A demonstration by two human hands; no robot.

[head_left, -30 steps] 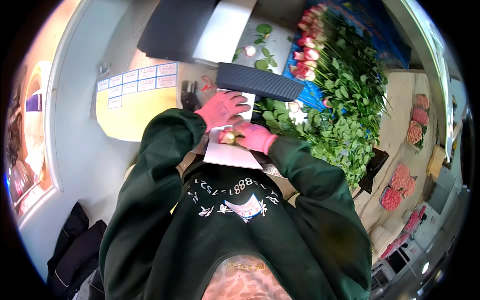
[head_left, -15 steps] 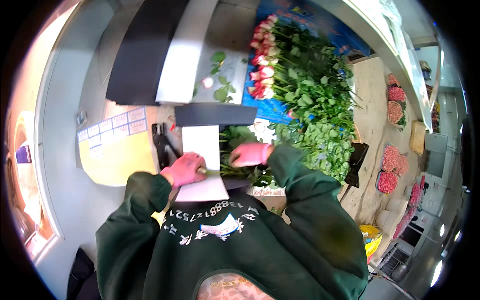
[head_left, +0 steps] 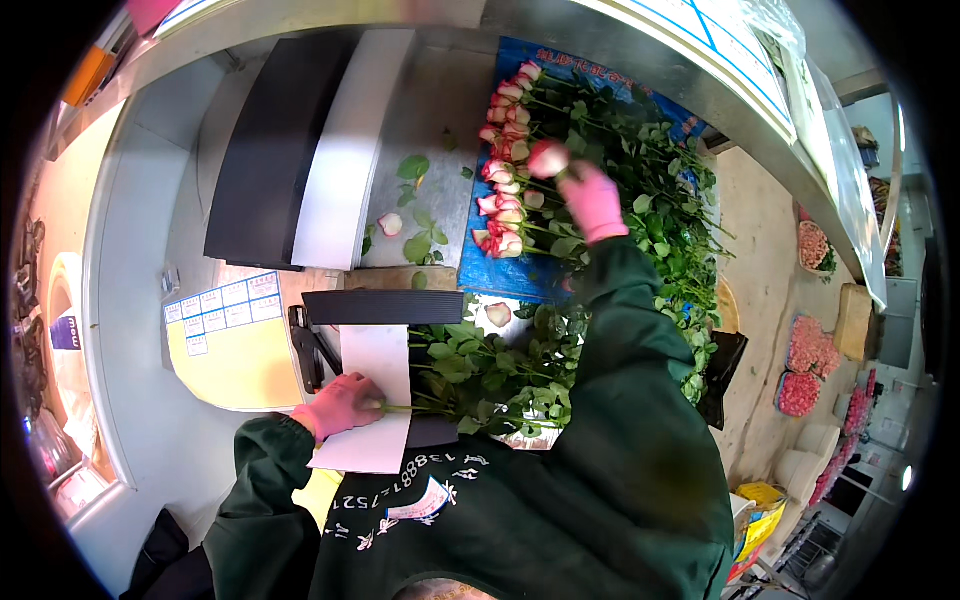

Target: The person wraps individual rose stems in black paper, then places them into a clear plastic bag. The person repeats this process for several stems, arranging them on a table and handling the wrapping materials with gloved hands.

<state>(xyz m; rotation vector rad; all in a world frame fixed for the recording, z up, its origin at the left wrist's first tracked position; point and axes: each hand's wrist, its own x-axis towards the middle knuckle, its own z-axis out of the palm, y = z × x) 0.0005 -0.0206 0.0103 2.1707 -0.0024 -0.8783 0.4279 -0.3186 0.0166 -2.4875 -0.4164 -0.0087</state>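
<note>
Our right hand (head_left: pixel 592 203) had moved from the near leaves to the row of roses farther from us, while our left hand (head_left: pixel 347 403) had remained at the white board (head_left: pixel 374 352). Nearest to us, this left hand was closed on a green stem (head_left: pixel 400 408), which ran out to the right, almost crosswise to our body, toward the leafy bunch (head_left: pixel 490 370); whether a flower was hidden under the palm, we could not tell. Just beyond, a black ridged strip (head_left: pixel 385 306) lay across the end of the board. Farther away and to the right, our hands being well apart, the right fingers seemed to us pinched on a red-and-white rose (head_left: pixel 548 159) just below its head, though both were blurred. Its head pointed ahead and to the left; its stem was mostly covered by the hand. Beside it, the row of roses (head_left: pixel 503 205) rested on a blue sheet (head_left: pixel 492 280), the heads to the left and the long stems to the right, so the right hand was much nearer to them than the left.
</note>
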